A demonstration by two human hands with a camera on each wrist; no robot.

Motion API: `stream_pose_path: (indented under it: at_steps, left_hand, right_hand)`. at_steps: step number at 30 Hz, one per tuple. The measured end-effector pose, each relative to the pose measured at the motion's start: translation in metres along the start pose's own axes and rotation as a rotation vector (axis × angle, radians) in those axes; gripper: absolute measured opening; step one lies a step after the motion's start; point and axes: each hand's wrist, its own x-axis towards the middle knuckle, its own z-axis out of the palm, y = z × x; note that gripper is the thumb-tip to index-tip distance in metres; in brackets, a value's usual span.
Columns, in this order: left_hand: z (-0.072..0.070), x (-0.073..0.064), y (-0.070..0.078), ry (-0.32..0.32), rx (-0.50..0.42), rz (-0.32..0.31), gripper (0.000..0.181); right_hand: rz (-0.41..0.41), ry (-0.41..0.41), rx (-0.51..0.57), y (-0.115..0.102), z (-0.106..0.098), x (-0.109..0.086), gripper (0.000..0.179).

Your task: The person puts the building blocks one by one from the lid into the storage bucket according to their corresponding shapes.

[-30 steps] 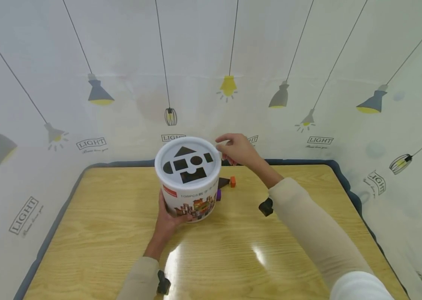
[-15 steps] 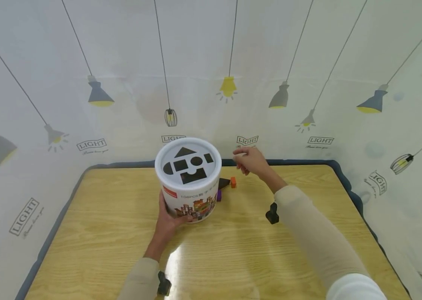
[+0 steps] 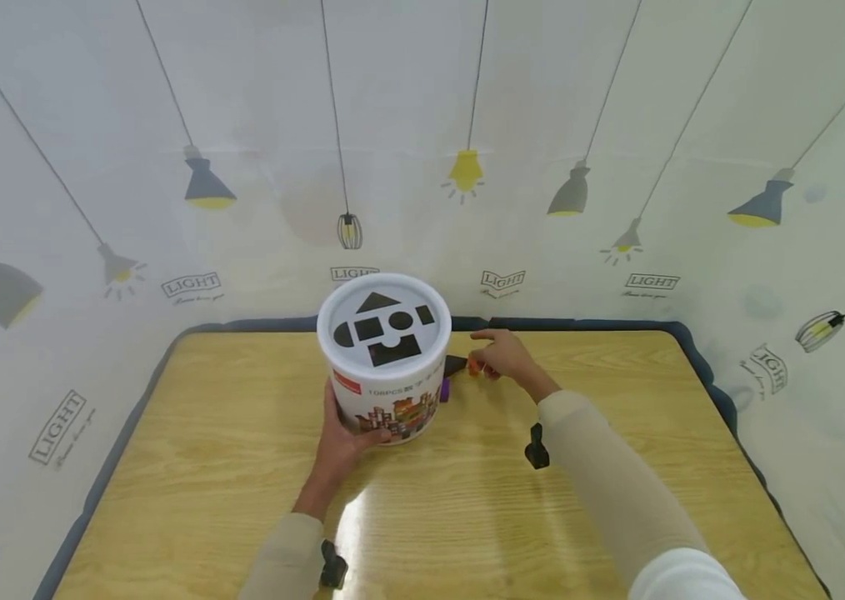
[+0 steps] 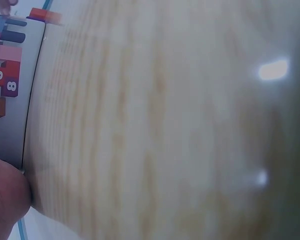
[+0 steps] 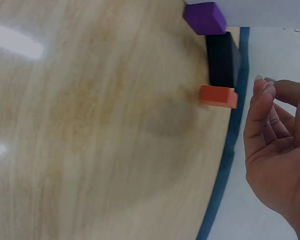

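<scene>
My left hand (image 3: 340, 446) grips the lower left side of a white toy-block bucket (image 3: 348, 402), thumb across its printed front and other fingers hidden behind. Shape-cut holes pierce the bucket's white lid (image 3: 347, 360). To the right of the bucket, my right hand (image 3: 510, 357) hovers low over an orange block (image 3: 474, 367), fingertips overlapping it in the head view. In the right wrist view the same orange block (image 5: 217, 96) stands on the table, and the bent fingers and thumb come close together with nothing between them. A black block (image 5: 221, 60) and a purple block (image 5: 205, 18) stand beside it.
The wooden table (image 3: 227, 417) has a dark blue edge (image 3: 580, 323) along the back and sides. Close behind it rises a pale wall covering (image 3: 407, 100) printed with lamps. A small black device (image 3: 537, 447) sits at the right wrist.
My right hand has moved from beside the lid's right rim, rightward and down to the orange block. The left hand keeps its grip on the bucket. The head view has shifted slightly.
</scene>
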Motion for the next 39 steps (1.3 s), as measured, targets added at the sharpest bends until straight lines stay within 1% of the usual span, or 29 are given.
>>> stream_pose_path:
  at_steps: [2, 6, 11, 17, 23, 30, 34, 39]
  left_hand:
    - [0.0, 0.0, 0.001, 0.001, 0.014, -0.01, 0.126]
    - [0.0, -0.001, 0.002, 0.0, 0.019, -0.007, 0.126]
    - [0.0, -0.001, 0.001, 0.005, 0.0, 0.005, 0.126]
    - [0.0, 0.0, -0.001, -0.004, -0.003, 0.025, 0.124]
    - [-0.001, 0.0, -0.001, -0.004, 0.008, 0.01, 0.125]
    - [0.001, -0.002, 0.006, -0.004, 0.01, -0.003, 0.125]
    - [0.001, -0.002, 0.006, -0.004, 0.003, -0.014, 0.126]
    - [0.0, -0.002, 0.004, -0.001, 0.01, -0.002, 0.129]
  right_hand:
    - [0.014, -0.005, -0.001, 0.004, 0.003, 0.001, 0.055]
    - [0.027, -0.011, -0.035, 0.012, 0.01, 0.001, 0.056]
    - [0.037, -0.015, -0.046, 0.02, 0.019, 0.002, 0.054]
    - [0.034, 0.006, -0.046, 0.023, 0.026, 0.005, 0.052]
    - [0.024, 0.02, -0.058, 0.022, 0.026, 0.005, 0.046]
    - [-0.015, 0.039, -0.074, 0.009, 0.009, 0.003, 0.048]
    - [-0.035, 0.045, -0.03, -0.004, -0.004, 0.0, 0.049]
    - [-0.067, 0.045, 0.027, -0.026, -0.018, -0.008, 0.051]
